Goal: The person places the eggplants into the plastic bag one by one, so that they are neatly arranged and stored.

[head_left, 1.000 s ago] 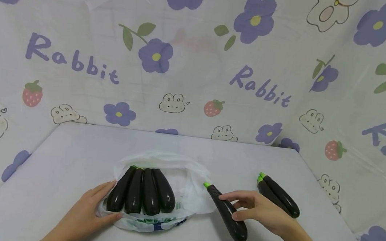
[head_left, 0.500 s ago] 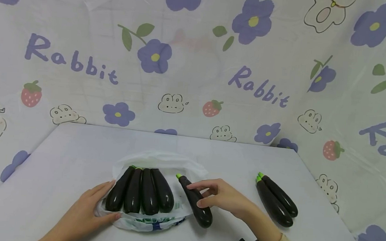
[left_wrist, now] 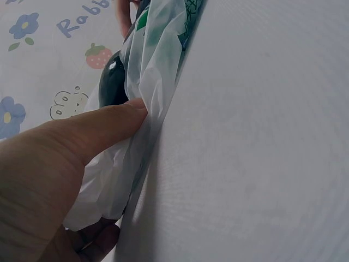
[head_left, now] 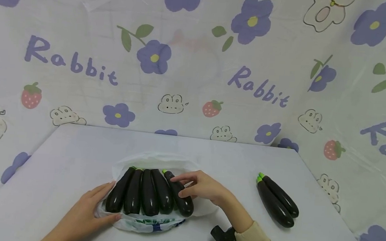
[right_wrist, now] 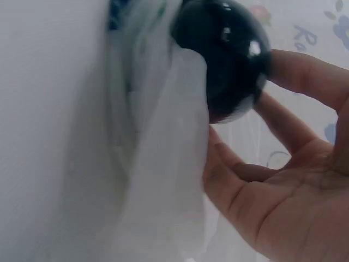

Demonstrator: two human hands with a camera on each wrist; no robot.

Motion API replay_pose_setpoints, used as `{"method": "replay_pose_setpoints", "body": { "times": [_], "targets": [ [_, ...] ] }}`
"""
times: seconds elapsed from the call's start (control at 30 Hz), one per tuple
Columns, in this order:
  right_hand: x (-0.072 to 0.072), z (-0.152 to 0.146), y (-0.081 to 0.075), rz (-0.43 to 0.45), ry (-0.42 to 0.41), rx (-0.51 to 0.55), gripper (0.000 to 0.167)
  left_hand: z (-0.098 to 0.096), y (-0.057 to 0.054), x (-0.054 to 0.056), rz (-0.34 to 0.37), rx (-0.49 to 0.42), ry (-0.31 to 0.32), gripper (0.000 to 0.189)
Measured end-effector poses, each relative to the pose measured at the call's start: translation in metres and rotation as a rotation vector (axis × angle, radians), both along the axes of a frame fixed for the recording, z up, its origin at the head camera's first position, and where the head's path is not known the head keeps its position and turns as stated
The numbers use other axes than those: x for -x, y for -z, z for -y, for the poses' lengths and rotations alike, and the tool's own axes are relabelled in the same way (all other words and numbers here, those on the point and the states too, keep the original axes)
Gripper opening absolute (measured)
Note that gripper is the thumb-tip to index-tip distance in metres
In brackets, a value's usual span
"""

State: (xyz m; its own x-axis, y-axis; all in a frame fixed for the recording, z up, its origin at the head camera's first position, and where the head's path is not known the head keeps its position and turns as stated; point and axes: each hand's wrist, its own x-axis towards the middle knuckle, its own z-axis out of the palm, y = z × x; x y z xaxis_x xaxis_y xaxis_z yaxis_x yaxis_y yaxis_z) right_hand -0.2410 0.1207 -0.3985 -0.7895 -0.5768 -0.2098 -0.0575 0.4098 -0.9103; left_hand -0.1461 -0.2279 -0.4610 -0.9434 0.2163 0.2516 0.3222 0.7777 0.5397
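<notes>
A white plastic bag [head_left: 171, 221] lies on the table with its mouth spread wide, and several dark glossy eggplants [head_left: 149, 196] sit side by side in it. My left hand [head_left: 85, 211] holds the bag at its left side. In the left wrist view the thumb [left_wrist: 117, 123] presses on the plastic, with other fingers [left_wrist: 101, 240] behind the bag. My right hand [head_left: 202, 186] pinches one eggplant [head_left: 183, 203] between thumb and fingers, at the right end of the row. Its round end [right_wrist: 226, 60] shows beside the bag in the right wrist view.
Two more eggplants [head_left: 275, 203] with green stem ends lie together on the right side of the white table [head_left: 80, 147]. A black device [head_left: 223, 235] is on the right wrist. A curtain [head_left: 195, 73] with flowers and rabbits hangs behind the table.
My right hand has carried its eggplant leftward from beside the bag to the right end of the row in the bag. The left hand has stayed on the bag.
</notes>
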Motion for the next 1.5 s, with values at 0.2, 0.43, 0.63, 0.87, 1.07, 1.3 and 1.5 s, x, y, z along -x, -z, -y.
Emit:
{"method": "replay_pose_setpoints", "body": {
  "times": [0.2, 0.43, 0.63, 0.87, 1.07, 1.3, 1.5],
  "targets": [
    [0.004, 0.002, 0.003, -0.001, 0.021, -0.027, 0.043, -0.002, 0.000, -0.001, 0.006, 0.004, -0.003, 0.093],
    [0.013, 0.008, 0.014, -0.048, 0.099, 0.027, 0.044, -0.001, -0.002, -0.001, 0.004, 0.009, -0.003, 0.093],
    [0.015, 0.010, 0.016, -0.061, 0.105, 0.030, 0.043, -0.001, -0.003, -0.001, -0.016, 0.007, -0.001, 0.092],
    [0.014, 0.010, 0.017, -0.058, 0.097, 0.015, 0.043, -0.001, -0.002, -0.002, 0.012, 0.011, -0.006, 0.093],
    [0.015, 0.011, 0.020, -0.057, 0.089, 0.026, 0.042, 0.000, 0.000, -0.001, 0.011, 0.011, -0.007, 0.093],
    [0.014, 0.011, 0.020, -0.067, 0.095, 0.018, 0.042, 0.000, 0.000, -0.002, -0.011, 0.017, -0.002, 0.092],
    [0.013, 0.012, 0.021, -0.064, 0.100, 0.018, 0.042, -0.001, -0.001, -0.003, -0.003, 0.014, -0.002, 0.091]
  ]
}}
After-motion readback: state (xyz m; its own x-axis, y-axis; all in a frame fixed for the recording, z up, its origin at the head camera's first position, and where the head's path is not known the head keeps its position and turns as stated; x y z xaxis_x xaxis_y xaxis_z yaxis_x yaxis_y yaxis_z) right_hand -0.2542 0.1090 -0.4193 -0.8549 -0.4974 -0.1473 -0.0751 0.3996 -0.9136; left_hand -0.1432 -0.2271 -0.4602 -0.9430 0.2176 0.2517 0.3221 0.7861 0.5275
